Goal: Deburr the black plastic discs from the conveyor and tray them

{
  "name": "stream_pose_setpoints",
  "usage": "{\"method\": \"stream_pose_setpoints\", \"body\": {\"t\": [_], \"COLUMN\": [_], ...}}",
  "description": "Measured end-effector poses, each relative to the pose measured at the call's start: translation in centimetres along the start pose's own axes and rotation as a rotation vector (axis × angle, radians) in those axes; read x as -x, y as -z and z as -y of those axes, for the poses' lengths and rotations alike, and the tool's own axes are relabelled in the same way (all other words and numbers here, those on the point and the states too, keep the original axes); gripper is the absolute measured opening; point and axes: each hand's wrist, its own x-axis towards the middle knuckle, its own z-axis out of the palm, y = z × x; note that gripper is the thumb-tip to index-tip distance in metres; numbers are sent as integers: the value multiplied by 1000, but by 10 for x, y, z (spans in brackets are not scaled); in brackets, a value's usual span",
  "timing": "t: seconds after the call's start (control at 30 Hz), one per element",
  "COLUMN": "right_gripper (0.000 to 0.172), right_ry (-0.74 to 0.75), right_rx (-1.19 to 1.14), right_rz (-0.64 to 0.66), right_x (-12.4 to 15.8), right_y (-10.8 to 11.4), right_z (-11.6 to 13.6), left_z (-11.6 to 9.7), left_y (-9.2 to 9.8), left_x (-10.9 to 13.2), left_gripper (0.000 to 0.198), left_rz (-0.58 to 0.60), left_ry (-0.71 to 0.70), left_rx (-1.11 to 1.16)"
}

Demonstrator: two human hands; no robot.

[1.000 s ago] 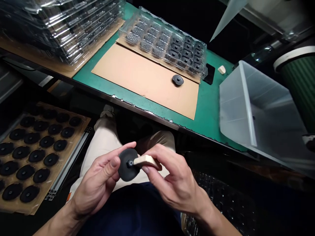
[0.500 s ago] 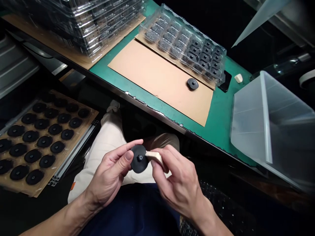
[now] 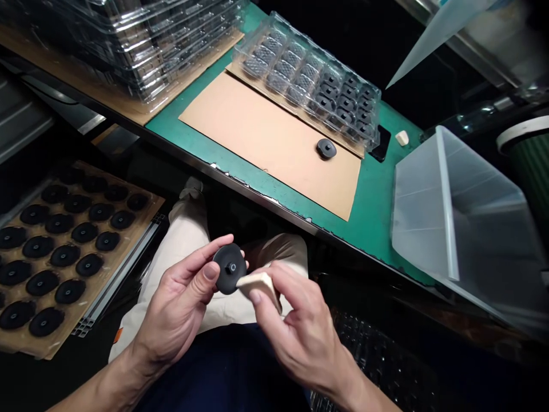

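Note:
Between the thumb and fingers of my left hand [image 3: 182, 297] is a round black disc [image 3: 226, 281], its raised centre stub facing up. My right hand [image 3: 295, 320] pinches a cream-coloured block [image 3: 259, 282], whose narrow end meets the disc's lower right edge. Both hands are over my lap. On the cardboard sheet [image 3: 266, 137] lies another black part [image 3: 326, 149] with a small stub on top.
A clear tray [image 3: 300, 74] with black parts sits behind the cardboard on the green table [image 3: 373, 200]. Stacked clear trays [image 3: 146, 63] stand back left, a translucent bin [image 3: 420, 212] at right. Rows of black discs [image 3: 65, 256] lie on a board at lower left.
The disc has turned slightly in my left hand. The block has shifted from the disc's right edge to its lower right edge. The whole view has moved a little.

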Motion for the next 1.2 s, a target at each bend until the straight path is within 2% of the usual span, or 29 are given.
{"method": "stream_pose_setpoints", "body": {"t": [0.07,0.13,0.27,0.33,0.43,0.5,0.6,0.7,0.77,0.8,0.9,0.97,1.03,1.1,1.2], "right_gripper": [17,13,32,29,18,15,17,25,29,29,21,14,19,18,17], "right_ry": [-10,42,288,274,99,49,79,260,375,385,213,67,-6,-8,58], "right_rx": [-14,72,190,180,80,49,147,236,251,246,165,59,-17,-1,117], "right_rz": [19,-26,-14,-31,-23,9,-28,23,59,43,-55,-39,3,-16,-50], "right_x": [1,1,-4,-5,-2,1,1,-6,-11,-12,-12,-8,-5,-4,-6], "right_y": [0,2,7,6,-2,-8,-10,-3,0,1,-6,-13,-20,-22,-20], "right_z": [0,-4,-13,-14,-12,-11,-14,-17,-17,-16,-11,-8,-6,-6,-10], "left_z": [0,0,0,0,0,0,1,2,1,1,1,1,2,2,-3], "left_y": [1,3,4,3,2,2,7,12,13,13,10,9,10,13,17], "left_x": [-1,-2,-4,-4,-5,-6,-6,-6,-6,-7,-7,-6,-6,-5,-7], "left_gripper": [43,43,44,42,37,36,40,42,42,41,36,33,32,34,39], "left_rz": [26,85,196,137,-42,-79,-15,110,174,177,65,-22,-56,-43,37], "left_ry": [26,109,269,235,104,89,185,286,305,290,121,-17,-101,-101,45], "left_rx": [-20,-78,-53,12,66,56,-39,-81,-40,-14,30,21,-9,-74,-202]}}
